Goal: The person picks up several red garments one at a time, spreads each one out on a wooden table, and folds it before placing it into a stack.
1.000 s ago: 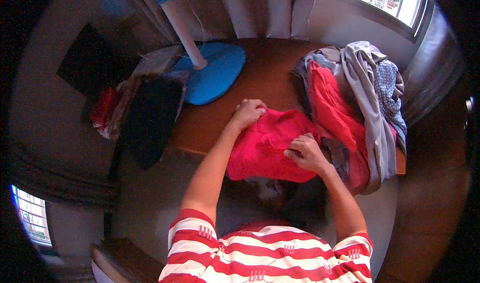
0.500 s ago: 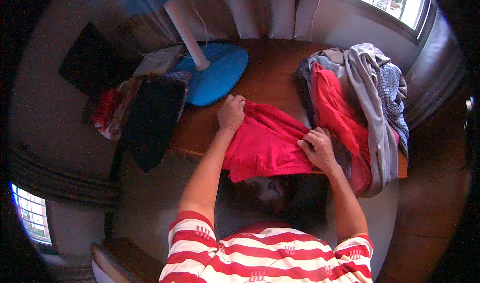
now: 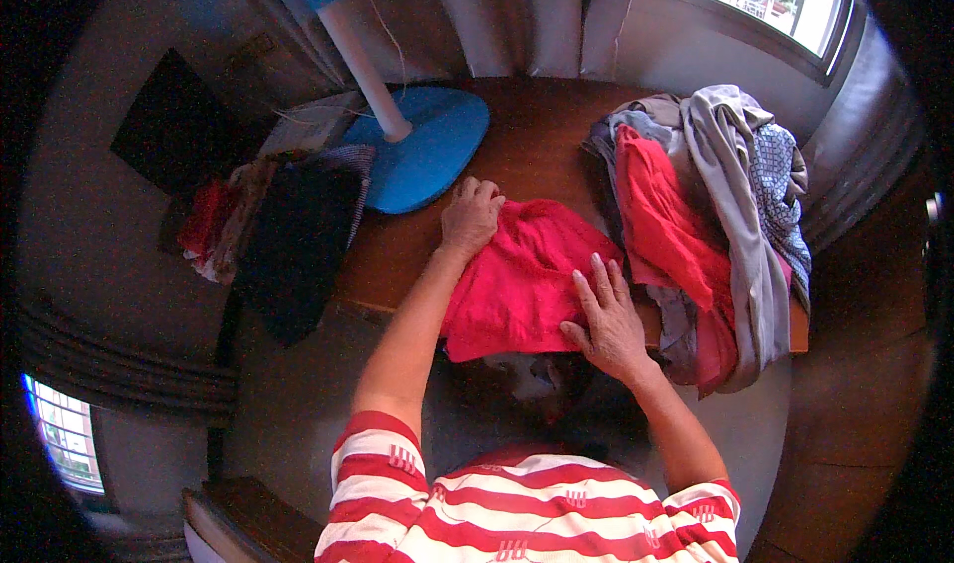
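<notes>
A garment lies at the near edge of the tabletop. Just to its right, a heap of clothes overhangs that edge. Behind it, to the left, sits a stand, with more clothes further left. A curtain hangs behind the tabletop.

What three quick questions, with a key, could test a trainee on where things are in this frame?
1. True or false: the right hand rests on the red cloth with its fingers spread.
2. Which colour is the flat base under the white pole? A) green B) blue C) yellow
3. Fill in: the heap of clothes lies to the person's ____ of that cloth.

Key: 1 true; 2 B; 3 right.
</notes>
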{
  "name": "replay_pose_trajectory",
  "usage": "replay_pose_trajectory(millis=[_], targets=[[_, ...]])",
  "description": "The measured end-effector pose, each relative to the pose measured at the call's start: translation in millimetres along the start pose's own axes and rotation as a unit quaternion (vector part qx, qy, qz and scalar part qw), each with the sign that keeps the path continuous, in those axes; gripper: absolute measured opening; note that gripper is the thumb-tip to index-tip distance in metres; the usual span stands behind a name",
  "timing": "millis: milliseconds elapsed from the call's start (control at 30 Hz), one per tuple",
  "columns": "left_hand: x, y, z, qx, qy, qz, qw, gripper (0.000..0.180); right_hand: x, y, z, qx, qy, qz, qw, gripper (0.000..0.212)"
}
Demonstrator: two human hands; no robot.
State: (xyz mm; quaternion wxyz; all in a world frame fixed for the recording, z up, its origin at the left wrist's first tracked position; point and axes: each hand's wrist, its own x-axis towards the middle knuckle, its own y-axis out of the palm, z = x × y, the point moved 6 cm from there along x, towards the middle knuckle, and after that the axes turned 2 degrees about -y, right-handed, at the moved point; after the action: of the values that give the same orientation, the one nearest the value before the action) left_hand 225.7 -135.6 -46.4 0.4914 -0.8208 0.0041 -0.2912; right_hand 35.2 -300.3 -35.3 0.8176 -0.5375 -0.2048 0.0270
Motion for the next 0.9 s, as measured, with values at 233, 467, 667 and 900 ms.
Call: replay_pose_trajectory(millis=[233,467,667,900], targets=[[3.8,-0.4,-15.3,-0.133,0.138,0.064,0.979,0.017,-17.5,-7.3,-11.3,0.12,-0.03,-0.144,0.982,0.05],[15.8,12.6,-29.4,-0.049,0.159,0.145,0.975,0.016,-34.6,-13.2,1.5,0.022,-0.058,-0.048,0.997,0.064],[36.1,27.1,-8.1,-0.223,0.034,0.139,0.964,0.012,-43.6,3.4,-8.6,-0.104,-0.074,0.003,0.992,0.048],[35.4,30.5,-32.9,-0.058,0.086,0.055,0.993,0.011,-50.5,-0.5,-11.5,-0.068,-0.044,-0.041,0.996,0.039]])
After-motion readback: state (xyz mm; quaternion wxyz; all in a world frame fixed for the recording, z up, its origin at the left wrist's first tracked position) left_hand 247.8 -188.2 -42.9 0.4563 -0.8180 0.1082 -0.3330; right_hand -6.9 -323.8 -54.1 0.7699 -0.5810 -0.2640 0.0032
